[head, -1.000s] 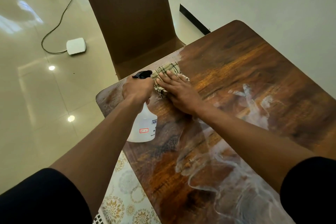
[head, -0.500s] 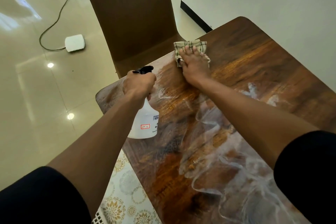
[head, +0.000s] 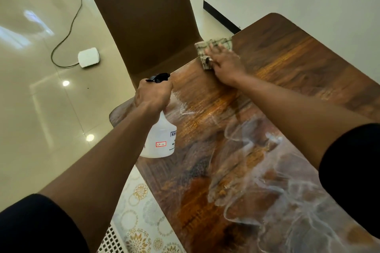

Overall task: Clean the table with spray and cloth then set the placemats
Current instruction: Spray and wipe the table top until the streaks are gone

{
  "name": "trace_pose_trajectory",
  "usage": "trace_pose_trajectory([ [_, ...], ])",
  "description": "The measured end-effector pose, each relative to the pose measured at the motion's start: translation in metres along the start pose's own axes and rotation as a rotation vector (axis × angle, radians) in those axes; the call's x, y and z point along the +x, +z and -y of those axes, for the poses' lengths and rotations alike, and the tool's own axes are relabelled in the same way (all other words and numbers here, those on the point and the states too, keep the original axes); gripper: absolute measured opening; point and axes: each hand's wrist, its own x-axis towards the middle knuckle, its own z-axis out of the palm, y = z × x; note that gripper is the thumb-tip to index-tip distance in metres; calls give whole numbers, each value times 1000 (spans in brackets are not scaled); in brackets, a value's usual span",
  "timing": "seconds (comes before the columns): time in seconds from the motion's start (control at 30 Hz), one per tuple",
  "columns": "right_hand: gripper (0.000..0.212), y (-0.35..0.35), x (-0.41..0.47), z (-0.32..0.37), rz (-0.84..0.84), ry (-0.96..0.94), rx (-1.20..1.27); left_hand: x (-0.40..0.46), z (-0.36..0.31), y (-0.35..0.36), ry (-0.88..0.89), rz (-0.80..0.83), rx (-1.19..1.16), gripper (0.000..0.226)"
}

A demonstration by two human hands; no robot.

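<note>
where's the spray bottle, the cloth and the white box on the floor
spray bottle (head: 159, 141): head view, white body.
cloth (head: 202, 47): head view, bare left part.
white box (head: 88, 57): head view, top face.

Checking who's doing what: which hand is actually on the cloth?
The right hand, pressing the checked cloth at the table's far edge; the left hand grips the spray bottle.

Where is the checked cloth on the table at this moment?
In the head view, the checked cloth lies at the far left edge of the wooden table, next to the brown chair, with the right hand pressing on it.
</note>
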Motion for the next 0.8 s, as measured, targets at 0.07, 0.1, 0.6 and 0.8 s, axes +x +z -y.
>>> trace_pose_trajectory([
  [0.07,50,-1,11,-3,-9,99,20,3,3,-7,-5,29,16,38],
  [0.1,49,0,13,2,-5,135,33,4,4,-11,-8,51,24,33],
  [0.6,59,21,-33,59,124,-221,-56,-23,12,-31,-22,41,91,46],
  [0.8,56,-2,-3,23,97,149,-103,-28,29,-40,-3,-22,159,44],
])
